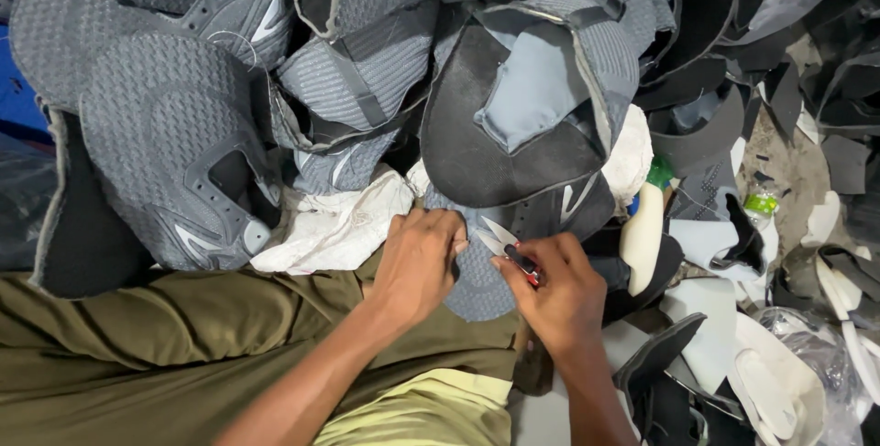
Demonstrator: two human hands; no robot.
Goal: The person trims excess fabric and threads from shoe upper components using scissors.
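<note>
Pressing the left hand (417, 263) flat on a grey knit shoe upper (481, 286), fingers spread wide over the fabric and gripping nothing. Pinching small thread snips (504, 242) in the right hand (559, 295), the grip closed narrow around the red-and-black handle, the two pale blades standing open in a V just beside the left fingertips. Lying across the lap on olive trousers (165, 327), the upper's near rounded edge showing between both hands. Heaping beyond the hands: a large pile of grey mesh uppers (174, 143), some turned to show black lining, with a crumpled white cloth (339, 226) tucked just under the pile's near edge. Scattering to the right: white foam scraps (642, 235), black offcuts (660, 354) and a clear plastic bag (816, 354) on the floor.
</note>
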